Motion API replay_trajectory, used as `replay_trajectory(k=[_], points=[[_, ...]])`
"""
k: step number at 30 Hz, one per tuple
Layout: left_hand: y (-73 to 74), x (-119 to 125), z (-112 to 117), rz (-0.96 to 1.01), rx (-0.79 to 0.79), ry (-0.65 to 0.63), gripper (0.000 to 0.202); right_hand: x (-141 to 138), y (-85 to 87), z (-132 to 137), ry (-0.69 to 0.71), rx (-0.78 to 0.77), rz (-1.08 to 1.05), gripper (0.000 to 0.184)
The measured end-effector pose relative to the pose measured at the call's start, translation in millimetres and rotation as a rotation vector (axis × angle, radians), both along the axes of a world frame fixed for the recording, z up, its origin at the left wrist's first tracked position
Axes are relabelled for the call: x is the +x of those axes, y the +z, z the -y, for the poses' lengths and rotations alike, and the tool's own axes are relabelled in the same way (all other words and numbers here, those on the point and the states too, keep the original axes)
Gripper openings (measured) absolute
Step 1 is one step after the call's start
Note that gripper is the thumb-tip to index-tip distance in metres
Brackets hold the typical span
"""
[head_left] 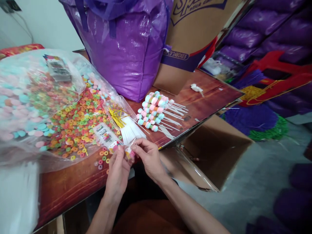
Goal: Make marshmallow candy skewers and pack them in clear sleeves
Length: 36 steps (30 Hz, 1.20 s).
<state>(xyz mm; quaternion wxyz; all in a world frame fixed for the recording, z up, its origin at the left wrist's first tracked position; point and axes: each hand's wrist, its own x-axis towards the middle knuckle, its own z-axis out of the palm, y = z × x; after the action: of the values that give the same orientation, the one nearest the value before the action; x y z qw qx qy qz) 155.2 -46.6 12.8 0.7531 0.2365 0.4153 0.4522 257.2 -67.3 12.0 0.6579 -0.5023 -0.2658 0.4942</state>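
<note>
Both hands pinch a small clear printed plastic bag [129,152] at the table's front edge. My left hand [119,170] closes thumb and fingers on its left side. The fingertips of my right hand [149,159] grip its upper right edge. Just beyond lie a pack of printed clear bags [104,135], a bundle of white sticks [131,131] and gold twist ties [117,117]. Farther right, candy skewers [152,110] of pink and blue marshmallows and gummy rings are piled up, their white sticks pointing right.
Loose gummy rings [73,128] and marshmallows [14,110] spread over plastic sheeting on the left. A purple bag [122,55] and a printed cardboard box [192,39] stand at the back. An open carton [216,146] sits below the table's right edge, beside a red stool [275,78].
</note>
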Motion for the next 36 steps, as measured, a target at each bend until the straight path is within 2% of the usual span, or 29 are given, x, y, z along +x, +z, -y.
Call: replay_trajectory(k=[2,5,8,10,14,16,19,25,29,31,36], points=[[1.0,0,-3,0.167,-0.204,-0.149,0.040,8,7.0,5,0.084,-0.003,0.097,0.019],[2.7,0,-12,0.275,-0.315,-0.143,0.033,19,14.8,11,0.146,0.041,0.346,0.022],[2.6,0,-21,0.295,-0.305,-0.133,0.031,28,14.6,13,0.190,0.058,0.482,0.027],[1.0,0,-23,0.237,-0.259,-0.121,0.030,33,11.1,14,0.205,0.041,0.515,0.030],[-2.9,5,-18,0.041,-0.049,0.030,0.026,40,2.6,14,0.212,-0.009,0.596,0.035],[-3.7,11,-14,-0.002,0.017,0.116,0.027,40,-1.1,12,0.169,-0.048,0.568,0.038],[-4.7,19,-10,0.007,0.016,0.197,0.029,38,-6.6,9,0.095,-0.100,0.449,0.042],[-9.2,13,-19,0.072,-0.094,0.120,0.027,43,-14.7,9,0.112,-0.118,0.389,0.046],[-7.3,14,-22,0.063,-0.046,0.159,0.030,42,-13.6,9,0.003,-0.054,0.312,0.040],[-5.7,18,-21,0.052,-0.012,0.205,0.032,37,-11.5,9,0.000,-0.015,0.244,0.034],[-4.0,20,-18,-0.017,-0.009,0.305,0.037,33,-10.7,8,-0.045,-0.051,0.186,0.023]])
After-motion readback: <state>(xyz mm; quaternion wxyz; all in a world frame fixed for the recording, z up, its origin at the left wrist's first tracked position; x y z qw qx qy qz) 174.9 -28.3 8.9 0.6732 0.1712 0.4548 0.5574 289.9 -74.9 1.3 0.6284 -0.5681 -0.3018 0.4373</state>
